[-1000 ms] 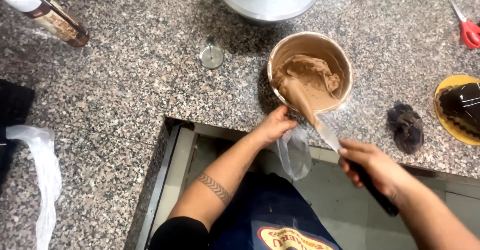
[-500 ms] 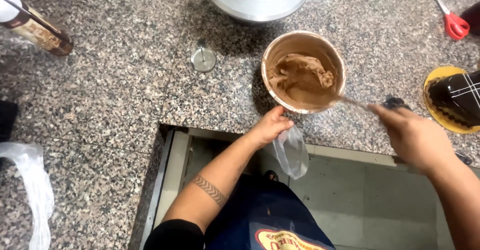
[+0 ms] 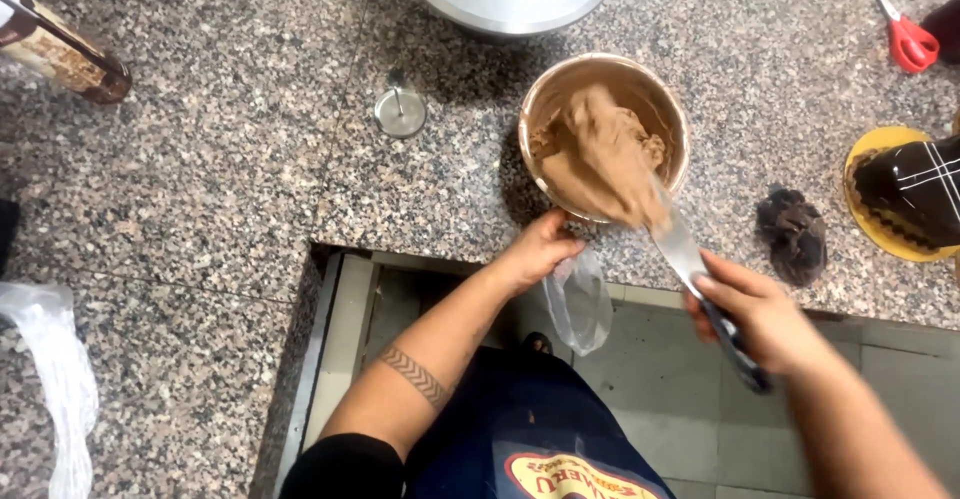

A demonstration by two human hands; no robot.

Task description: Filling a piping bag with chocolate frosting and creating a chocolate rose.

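Paste [image 3: 600,164], thick and light brown, clings in a soft lump to the metal spatula [image 3: 680,249] and sags over the near rim of the round tan tub [image 3: 535,109] on the speckled granite counter [image 3: 250,179]. It looks heavy, sticky and slow to drop, so it is best carried on the blade. The right hand [image 3: 765,319] is closed around the dark handle; the left hand [image 3: 535,249] pinches a limp, clear plastic bag [image 3: 580,304] at the tub's near edge.

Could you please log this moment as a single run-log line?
left hand: holds clear bag at bowl rim | right hand: grips spatula, lifting brown paste | surface: granite counter
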